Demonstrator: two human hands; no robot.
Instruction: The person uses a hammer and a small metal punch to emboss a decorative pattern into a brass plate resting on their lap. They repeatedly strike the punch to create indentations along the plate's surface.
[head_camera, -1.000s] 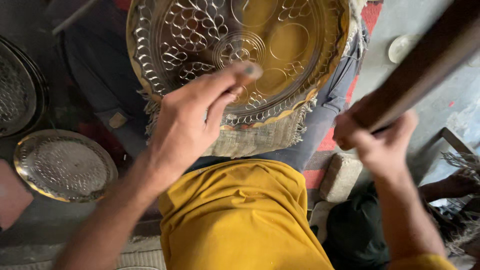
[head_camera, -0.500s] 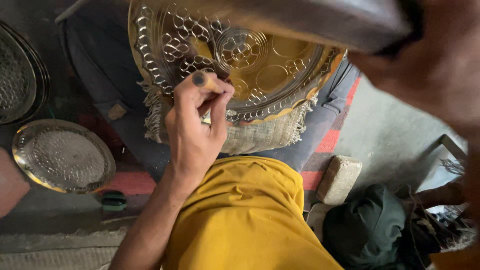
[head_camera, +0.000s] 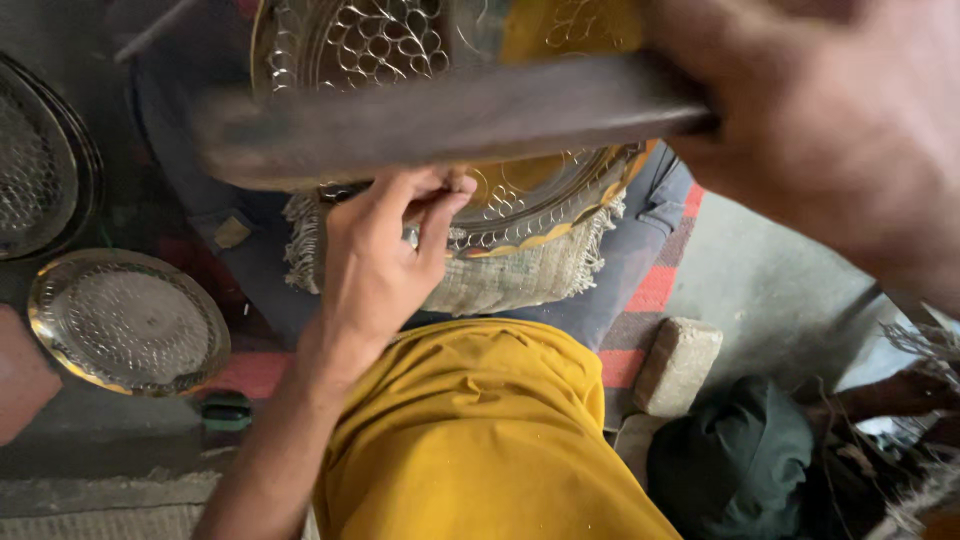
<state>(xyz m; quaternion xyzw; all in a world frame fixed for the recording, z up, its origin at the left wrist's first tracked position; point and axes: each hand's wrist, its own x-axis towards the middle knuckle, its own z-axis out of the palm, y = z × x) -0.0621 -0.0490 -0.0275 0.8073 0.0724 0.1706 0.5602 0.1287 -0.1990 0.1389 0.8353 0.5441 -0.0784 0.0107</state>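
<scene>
A round brass plate (head_camera: 545, 195) with engraved leaf and circle patterns lies on a woven burlap pad (head_camera: 500, 285) over my lap. My left hand (head_camera: 380, 265) rests at the plate's near rim, its fingertips pinched together against the metal; anything between them is hidden. My right hand (head_camera: 830, 130) is large and blurred close to the camera at the upper right. It grips a dark wooden mallet (head_camera: 430, 120), which lies across the plate just above my left fingers.
Two engraved metal plates lie on the floor at left, one round (head_camera: 125, 320), one cut off by the edge (head_camera: 35, 160). A stone block (head_camera: 678, 365) and a dark green cloth bundle (head_camera: 735, 465) sit at right. A small green object (head_camera: 225, 410) lies below the round plate.
My right hand has swung the wooden mallet from the right side across over the plate, closer to the camera. My left hand has gone from flat fingers to a pinch at the near rim.
</scene>
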